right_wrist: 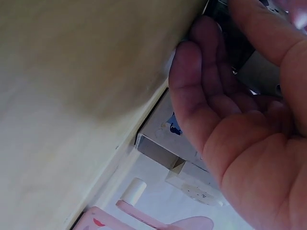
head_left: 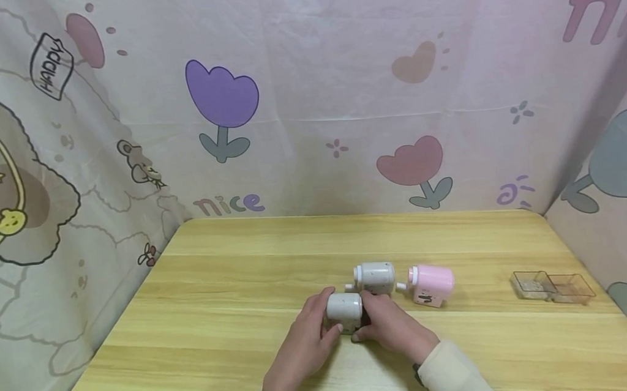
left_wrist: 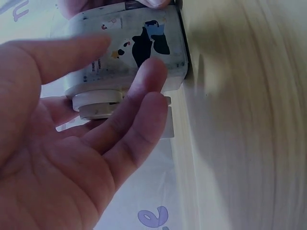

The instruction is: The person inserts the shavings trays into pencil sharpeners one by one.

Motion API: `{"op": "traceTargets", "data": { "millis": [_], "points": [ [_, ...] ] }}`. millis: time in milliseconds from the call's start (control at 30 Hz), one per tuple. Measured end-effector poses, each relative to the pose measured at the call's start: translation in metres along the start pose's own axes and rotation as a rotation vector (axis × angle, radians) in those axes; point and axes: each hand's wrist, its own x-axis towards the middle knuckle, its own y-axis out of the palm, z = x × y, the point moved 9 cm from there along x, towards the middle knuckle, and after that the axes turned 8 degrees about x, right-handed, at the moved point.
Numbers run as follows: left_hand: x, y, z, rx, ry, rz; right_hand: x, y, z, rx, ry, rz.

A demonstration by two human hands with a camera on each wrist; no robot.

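Note:
A grey-white crank pencil sharpener (head_left: pixel 344 306) with a printed cartoon stands on the wooden table between both hands. My left hand (head_left: pixel 305 340) holds its left side, thumb in front and fingers around the far side. On the other side, my right hand (head_left: pixel 393 327) grips the sharpener with curled fingers. The left wrist view shows the sharpener's round collar (left_wrist: pixel 98 103) between the left fingers. Just behind the right hand is a second grey-white sharpener (head_left: pixel 377 274). To its right stands a pink sharpener (head_left: pixel 433 281); its pink crank arm (right_wrist: pixel 144 215) shows in the right wrist view.
Two small see-through trays, one greyish (head_left: pixel 532 287) and one orange-tinted (head_left: pixel 572 288), sit side by side near the table's right edge. A printed curtain (head_left: pixel 306 98) encloses the back and sides of the wooden table (head_left: pixel 216 289).

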Motion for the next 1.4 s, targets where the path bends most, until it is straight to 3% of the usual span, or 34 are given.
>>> {"op": "traceTargets", "data": {
  "millis": [400, 600, 867, 1133, 1233, 1300, 1400],
  "points": [
    [-0.001, -0.004, 0.004, 0.001, -0.041, -0.075, -0.006, 0.002, -0.003, 0.031, -0.017, 0.017],
    [-0.001, -0.014, 0.01, 0.023, -0.082, -0.157, -0.02, 0.003, 0.0, 0.127, -0.033, 0.09],
    [0.002, -0.025, 0.022, 0.036, -0.159, -0.259, -0.037, -0.001, 0.002, 0.126, -0.056, 0.136],
    [0.008, -0.016, 0.028, 0.042, -0.173, -0.227, -0.047, -0.011, 0.005, 0.119, -0.066, 0.143],
    [0.007, -0.017, 0.029, 0.029, -0.212, -0.216, -0.052, -0.015, 0.004, 0.108, -0.062, 0.131],
    [0.006, -0.022, 0.028, 0.018, -0.241, -0.247, -0.057, -0.019, 0.002, 0.109, -0.06, 0.12],
    [0.001, -0.037, 0.018, -0.02, -0.216, -0.375, -0.064, -0.027, 0.0, 0.109, -0.059, 0.097]
  ]
}}
